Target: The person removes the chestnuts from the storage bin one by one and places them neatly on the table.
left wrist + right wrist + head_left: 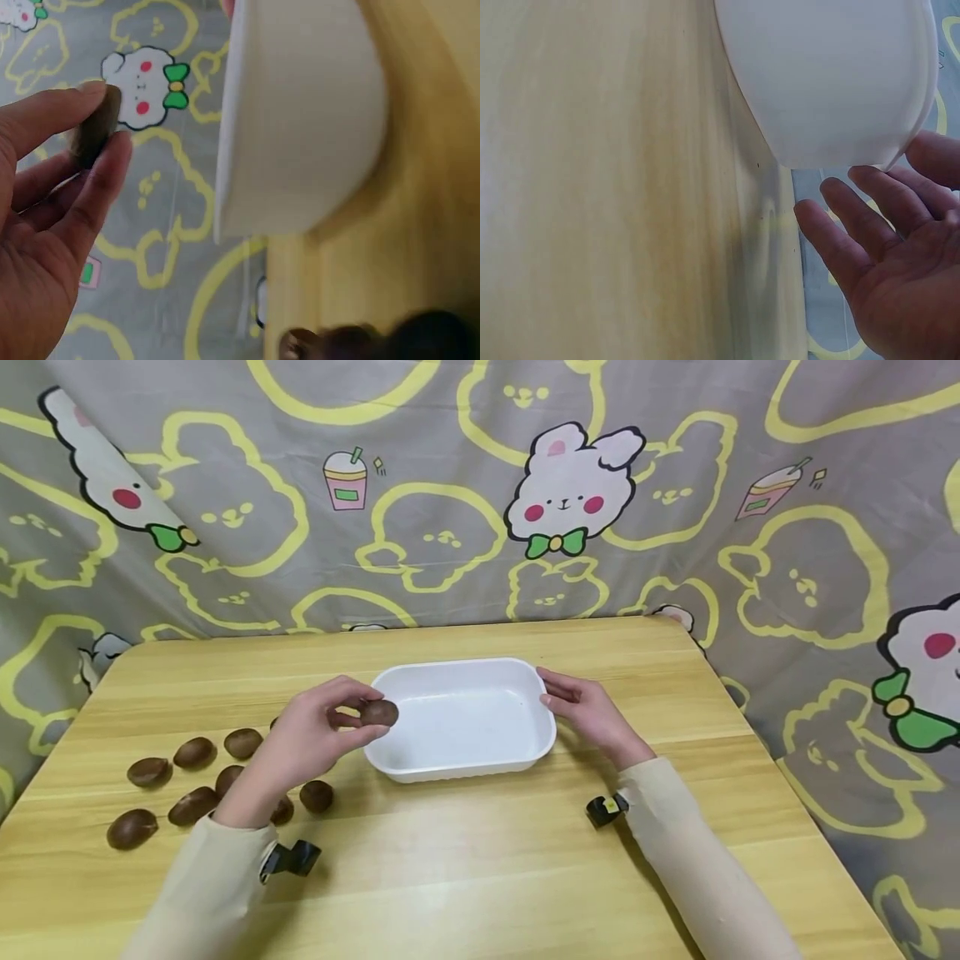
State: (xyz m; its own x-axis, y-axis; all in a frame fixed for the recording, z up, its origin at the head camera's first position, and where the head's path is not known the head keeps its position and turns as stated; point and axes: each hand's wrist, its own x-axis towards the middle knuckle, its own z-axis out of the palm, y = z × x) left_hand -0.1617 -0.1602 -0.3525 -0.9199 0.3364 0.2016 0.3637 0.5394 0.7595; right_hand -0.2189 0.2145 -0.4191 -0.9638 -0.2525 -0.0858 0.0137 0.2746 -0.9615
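In the head view, my left hand (311,731) pinches a brown egg-shaped object (380,712) between thumb and fingers. It hovers over the left rim of a shallow white plastic tray (450,770). The left wrist view shows the same brown object (97,127) held at the fingertips, beside the tray's outer wall (300,112). At the tray's opposite end is my right hand (588,710). Its fingertips and thumb touch the rim, with the fingers (840,232) spread and fairly straight in the right wrist view.
Several similar brown objects (132,829) lie on the wooden table (480,868) at the left, some partly hidden behind my left forearm. A grey patterned curtain (442,452) hangs behind the table. Each wrist carries a small black camera (296,858).
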